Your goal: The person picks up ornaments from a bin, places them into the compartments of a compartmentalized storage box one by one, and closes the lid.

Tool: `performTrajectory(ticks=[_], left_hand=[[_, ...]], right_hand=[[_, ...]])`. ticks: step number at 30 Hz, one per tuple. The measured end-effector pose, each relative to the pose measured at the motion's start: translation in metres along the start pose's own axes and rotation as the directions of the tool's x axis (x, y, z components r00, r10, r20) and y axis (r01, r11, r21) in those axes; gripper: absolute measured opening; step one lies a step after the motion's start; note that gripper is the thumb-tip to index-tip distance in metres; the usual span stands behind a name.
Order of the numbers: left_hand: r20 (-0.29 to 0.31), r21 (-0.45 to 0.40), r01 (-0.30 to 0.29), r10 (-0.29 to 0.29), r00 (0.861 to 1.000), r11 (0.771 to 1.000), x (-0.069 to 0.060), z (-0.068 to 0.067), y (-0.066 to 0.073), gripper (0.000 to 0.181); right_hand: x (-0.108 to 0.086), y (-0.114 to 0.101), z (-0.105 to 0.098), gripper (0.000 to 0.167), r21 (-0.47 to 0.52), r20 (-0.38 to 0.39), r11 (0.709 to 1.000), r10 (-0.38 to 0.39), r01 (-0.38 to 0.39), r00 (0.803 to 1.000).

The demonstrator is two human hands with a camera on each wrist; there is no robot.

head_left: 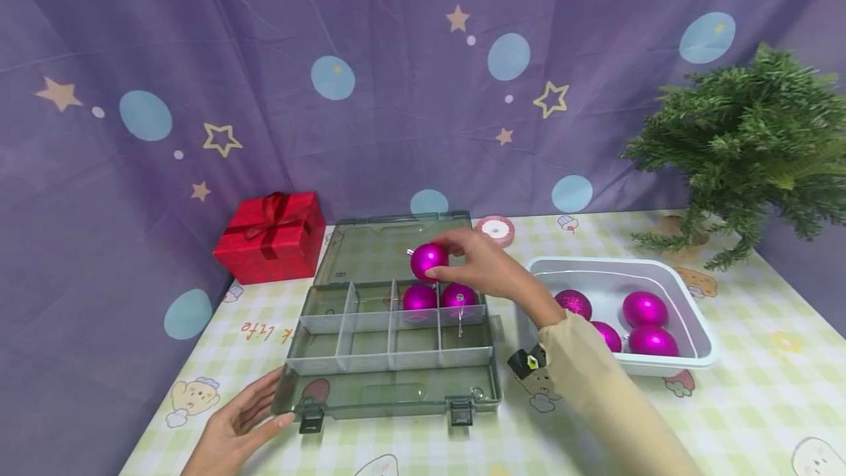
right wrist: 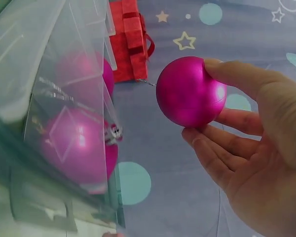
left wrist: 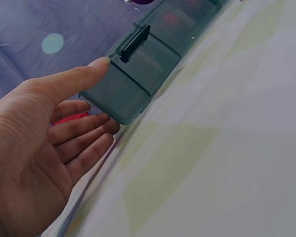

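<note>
My right hand [head_left: 479, 263] pinches a magenta Christmas ball [head_left: 429, 262] between thumb and fingers, above the back row of a grey, clear divided box [head_left: 317, 366]. The right wrist view shows this ball [right wrist: 190, 91] gripped at its side, its silver cap and wire pointing away from the palm. Two more magenta balls sit in separate back compartments: one ball [head_left: 419, 300] and, to its right, another ball [head_left: 459, 295] with a silver string. At the box's front left corner is my left hand [left wrist: 49, 143], its thumb at the edge and its fingers loosely extended beside the wall.
A white tub [head_left: 700, 329] with several magenta balls stands to the right. Behind it is a small green artificial tree [head_left: 760, 131]. At the back left sits a red gift box [head_left: 271, 241]; a pink ribbon roll [head_left: 496, 231] lies behind the box's open lid [head_left: 370, 248].
</note>
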State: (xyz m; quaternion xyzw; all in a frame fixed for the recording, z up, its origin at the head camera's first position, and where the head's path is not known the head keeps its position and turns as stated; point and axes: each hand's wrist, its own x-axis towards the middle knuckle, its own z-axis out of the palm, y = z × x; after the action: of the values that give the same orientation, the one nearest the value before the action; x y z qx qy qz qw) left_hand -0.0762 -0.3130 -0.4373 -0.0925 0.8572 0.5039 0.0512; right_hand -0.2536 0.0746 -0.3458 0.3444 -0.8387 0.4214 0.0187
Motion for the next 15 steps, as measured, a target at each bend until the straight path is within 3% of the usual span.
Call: performTrajectory(ticks=[7, 15], left_hand=[[-0.007, 0.003, -0.013, 0.013, 1.0, 1.0, 0.0, 0.0, 0.0, 0.079], [0.004, -0.002, 0.011, -0.011, 1.0, 1.0, 0.001, 0.0, 0.0, 0.08]], right_hand=[[0.01, -0.006, 0.012, 0.045, -0.028, 0.032, 1.0, -0.006, 0.007, 0.999], [0.024, -0.011, 0.028, 0.046, -0.037, 0.07, 0.999, -0.022, 0.025, 0.997]])
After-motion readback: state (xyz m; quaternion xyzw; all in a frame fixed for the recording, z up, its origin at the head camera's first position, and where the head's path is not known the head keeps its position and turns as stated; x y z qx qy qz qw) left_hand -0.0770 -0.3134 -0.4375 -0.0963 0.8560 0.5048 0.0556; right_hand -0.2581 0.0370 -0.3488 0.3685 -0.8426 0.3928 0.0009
